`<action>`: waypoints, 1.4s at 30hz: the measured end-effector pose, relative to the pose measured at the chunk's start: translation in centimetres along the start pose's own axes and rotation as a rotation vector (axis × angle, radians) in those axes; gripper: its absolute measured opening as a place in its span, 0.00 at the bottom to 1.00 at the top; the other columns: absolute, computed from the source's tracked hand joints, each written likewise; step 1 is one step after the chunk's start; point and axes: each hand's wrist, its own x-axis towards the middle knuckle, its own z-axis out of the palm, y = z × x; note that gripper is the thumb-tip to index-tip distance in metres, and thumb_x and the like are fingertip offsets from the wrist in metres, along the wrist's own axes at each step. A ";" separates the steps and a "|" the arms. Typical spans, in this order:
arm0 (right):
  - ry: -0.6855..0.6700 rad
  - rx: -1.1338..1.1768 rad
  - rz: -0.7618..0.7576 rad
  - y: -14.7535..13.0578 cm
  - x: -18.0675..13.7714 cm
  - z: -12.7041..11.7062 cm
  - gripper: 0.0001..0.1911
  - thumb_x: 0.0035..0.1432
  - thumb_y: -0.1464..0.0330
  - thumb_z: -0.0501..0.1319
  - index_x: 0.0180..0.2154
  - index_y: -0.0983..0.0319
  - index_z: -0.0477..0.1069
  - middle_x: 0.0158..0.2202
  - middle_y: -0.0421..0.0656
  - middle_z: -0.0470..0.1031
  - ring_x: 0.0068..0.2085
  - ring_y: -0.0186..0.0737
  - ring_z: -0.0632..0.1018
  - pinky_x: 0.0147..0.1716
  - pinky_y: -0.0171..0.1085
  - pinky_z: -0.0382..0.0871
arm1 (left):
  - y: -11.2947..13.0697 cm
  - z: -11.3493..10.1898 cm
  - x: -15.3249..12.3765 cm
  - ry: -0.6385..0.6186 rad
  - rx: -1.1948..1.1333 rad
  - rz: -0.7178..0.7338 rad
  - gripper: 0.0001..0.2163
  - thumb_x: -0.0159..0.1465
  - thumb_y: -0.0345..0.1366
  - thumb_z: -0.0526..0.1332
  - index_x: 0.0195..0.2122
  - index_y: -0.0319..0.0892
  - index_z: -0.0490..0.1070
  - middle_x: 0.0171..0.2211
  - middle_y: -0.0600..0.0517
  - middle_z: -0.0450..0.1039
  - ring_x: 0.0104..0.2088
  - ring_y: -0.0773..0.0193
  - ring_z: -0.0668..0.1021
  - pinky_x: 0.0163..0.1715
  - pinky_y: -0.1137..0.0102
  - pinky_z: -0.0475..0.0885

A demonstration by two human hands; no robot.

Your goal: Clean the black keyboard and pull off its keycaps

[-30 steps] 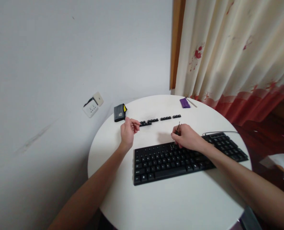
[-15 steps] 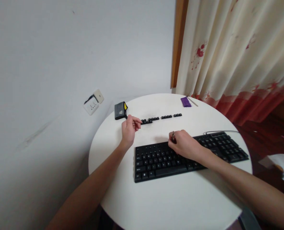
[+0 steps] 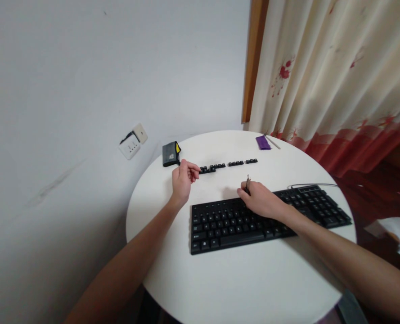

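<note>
A black keyboard (image 3: pixel 243 238) lies on the white round table (image 3: pixel 233 283), its top row bare of several keycaps. Over its upper edge my right hand (image 3: pixel 262 200) is closed around a small slim metal tool (image 3: pixel 248 181), whose tip points up; its kind is unclear. Farther left my left hand (image 3: pixel 183 182) has its fingers curled together, the fingertips at the left end of a line of loose black keycaps (image 3: pixel 217 166). Whether something small sits between those fingers is hidden.
A dark grey pouch (image 3: pixel 170 154) with a yellow inside lies at the table's back left. Toward the back right are a purple cloth piece (image 3: pixel 263 142) and a thin pale stick (image 3: pixel 274 143). The keyboard cable (image 3: pixel 312 185) curves behind the keyboard. A wall socket (image 3: pixel 130 146) is at left.
My right hand has turned so that the metal tool's tip now points up and shows more above the fingers. The left hand stays almost still; the view has shifted slightly.
</note>
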 end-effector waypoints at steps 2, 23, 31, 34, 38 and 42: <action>0.008 0.004 0.018 0.0 0.1 0.2 0.14 0.64 0.65 0.51 0.26 0.60 0.63 0.26 0.46 0.73 0.30 0.41 0.72 0.33 0.38 0.59 | 0.0 0.0 0.0 0.000 -0.002 0.001 0.26 0.68 0.54 0.51 0.25 0.38 0.74 0.16 0.52 0.67 0.17 0.72 0.66 0.16 0.75 0.57; -0.077 0.213 0.166 0.7 1.1 0.4 0.13 0.62 0.69 0.49 0.25 0.61 0.63 0.18 0.42 0.71 0.18 0.35 0.70 0.25 0.35 0.62 | -0.3 0.0 -0.1 -0.014 0.006 0.003 0.26 0.68 0.54 0.52 0.25 0.38 0.74 0.17 0.51 0.67 0.16 0.72 0.66 0.16 0.76 0.58; -0.091 0.458 0.207 2.1 1.6 0.8 0.13 0.59 0.69 0.52 0.22 0.61 0.62 0.13 0.39 0.68 0.12 0.33 0.66 0.14 0.33 0.58 | 0.0 0.1 -0.1 -0.005 0.034 -0.008 0.26 0.68 0.54 0.51 0.24 0.38 0.74 0.16 0.52 0.67 0.16 0.71 0.66 0.16 0.75 0.58; -0.033 0.523 0.176 1.7 1.4 0.3 0.12 0.59 0.68 0.52 0.23 0.61 0.63 0.14 0.39 0.69 0.12 0.32 0.67 0.13 0.31 0.57 | 0.1 0.0 -0.1 -0.013 0.039 -0.015 0.27 0.68 0.55 0.50 0.25 0.39 0.74 0.17 0.52 0.67 0.17 0.71 0.66 0.16 0.75 0.58; 0.082 0.632 0.073 0.9 1.3 0.1 0.15 0.63 0.65 0.52 0.25 0.61 0.63 0.16 0.38 0.70 0.13 0.30 0.68 0.14 0.30 0.58 | 0.4 0.1 -0.4 -0.219 0.117 -0.006 0.21 0.67 0.51 0.54 0.31 0.38 0.76 0.22 0.50 0.72 0.20 0.70 0.69 0.18 0.75 0.60; 0.174 0.748 -0.002 0.3 1.0 0.6 0.17 0.64 0.60 0.53 0.26 0.61 0.64 0.19 0.37 0.70 0.15 0.30 0.69 0.15 0.30 0.60 | 1.0 0.8 -1.2 -0.505 0.311 0.029 0.12 0.64 0.43 0.62 0.40 0.40 0.77 0.33 0.48 0.77 0.33 0.64 0.76 0.30 0.73 0.69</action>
